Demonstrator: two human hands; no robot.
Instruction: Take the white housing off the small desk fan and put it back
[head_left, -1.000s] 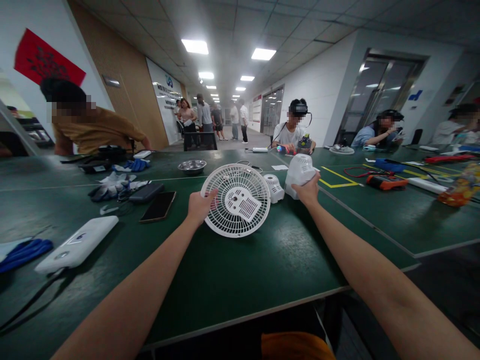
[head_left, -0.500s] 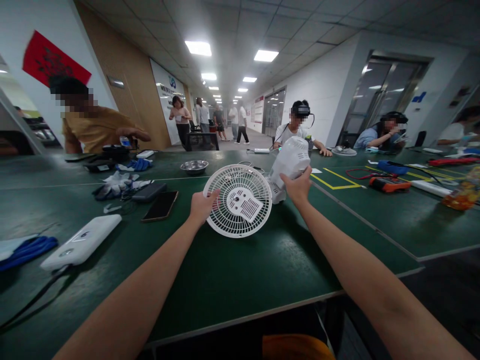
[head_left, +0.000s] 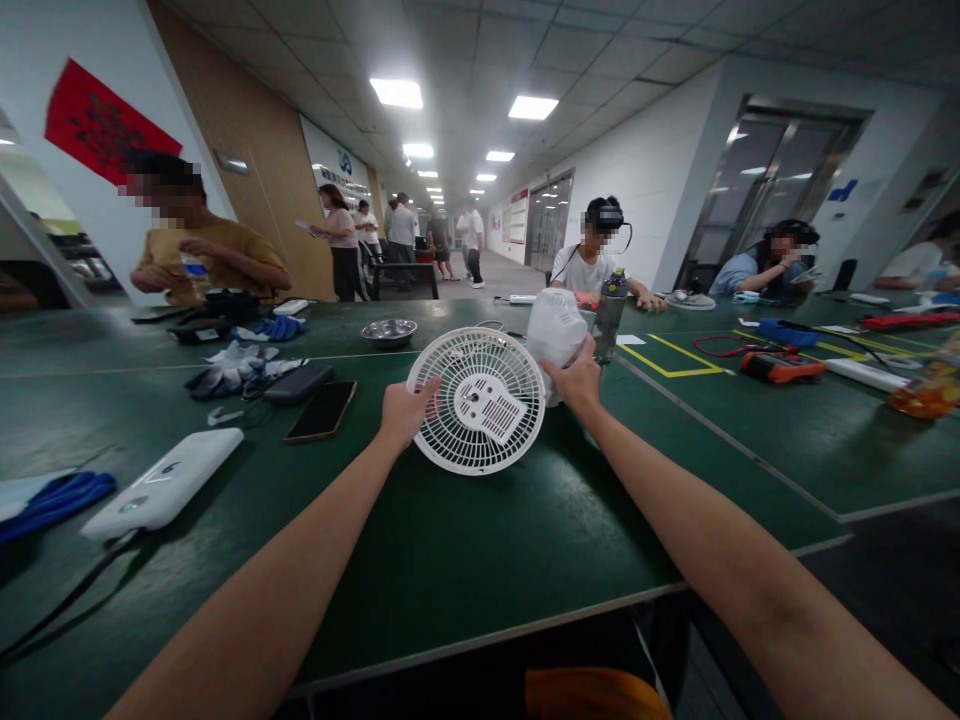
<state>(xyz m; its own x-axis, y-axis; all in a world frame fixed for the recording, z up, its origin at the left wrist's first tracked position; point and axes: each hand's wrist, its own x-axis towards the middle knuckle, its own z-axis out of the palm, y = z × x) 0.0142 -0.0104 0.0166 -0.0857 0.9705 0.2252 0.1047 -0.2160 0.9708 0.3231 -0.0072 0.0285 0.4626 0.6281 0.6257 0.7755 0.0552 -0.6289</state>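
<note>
In my left hand [head_left: 409,412] is the left rim of a round white fan grille [head_left: 480,400], its slotted centre plate facing me. The thumb lies over the front of the ribs. My right hand [head_left: 576,378] grips a white plastic fan housing [head_left: 556,325] with a rounded, vented end, just right of the grille. The housing's lower part is partly hidden behind the grille and my hand, so I cannot tell whether the two parts touch. Both are above the green table [head_left: 480,560].
Left of the grille lie a phone [head_left: 321,411], a dark power bank [head_left: 298,384], gloves [head_left: 232,370] and a white power bank [head_left: 163,484]. A metal bowl [head_left: 388,332] stands behind. A dark bottle [head_left: 609,315] and an orange meter [head_left: 781,367] are rightward. Several people sit or stand beyond.
My right hand has moved left with the housing, which now stands closer to the grille at a different tilt. The dark bottle behind it shows more. My left hand and the grille stay nearly still.
</note>
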